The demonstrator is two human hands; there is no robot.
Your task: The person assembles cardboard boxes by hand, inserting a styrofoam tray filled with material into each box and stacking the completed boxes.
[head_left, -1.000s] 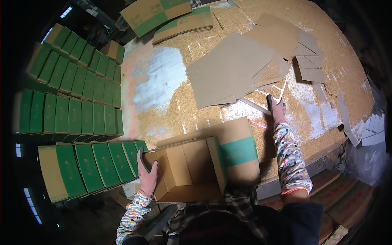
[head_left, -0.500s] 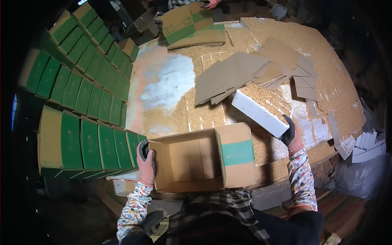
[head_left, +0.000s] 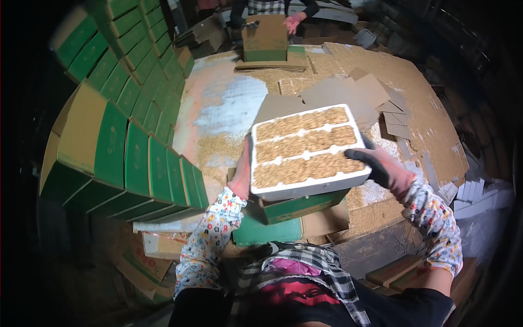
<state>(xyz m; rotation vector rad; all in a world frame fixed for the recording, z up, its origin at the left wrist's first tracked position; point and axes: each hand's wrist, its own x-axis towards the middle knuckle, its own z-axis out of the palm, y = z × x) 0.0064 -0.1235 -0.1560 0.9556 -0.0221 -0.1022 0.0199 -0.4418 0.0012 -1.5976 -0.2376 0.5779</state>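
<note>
Far to the left of the left hand, a tall stack of green-and-brown cartons [head_left: 111,144] is standing in rows, the nearest row reaching almost to that forearm. The left hand [head_left: 241,173], in a pink glove with dark fingers, is pressing along the left wall of a white tray [head_left: 305,146]; it is curving partly open against that side, and most of its fingers are hiding behind the wall. Well beyond the left hand, across the table [head_left: 218,106], a co-worker's hands [head_left: 295,23] are steadying an upright brown-and-green carton [head_left: 265,39] over flat cardboard [head_left: 272,66].

The tray is sitting between the two hands, its open top facing up and showing three bands of light-brown, grainy filling. Just under it, between the hands, an open green-and-brown box [head_left: 308,206] is showing its near side; whether the two are touching is impossible to tell. Loose cardboard sheets [head_left: 332,97] are lying beyond the tray, ahead of the right hand.

The right hand [head_left: 385,165] is clasping the tray's right end, half closed, with dark fingers bending over the rim. Well to its right, white foam pieces [head_left: 479,192] are lying in a pile.
</note>
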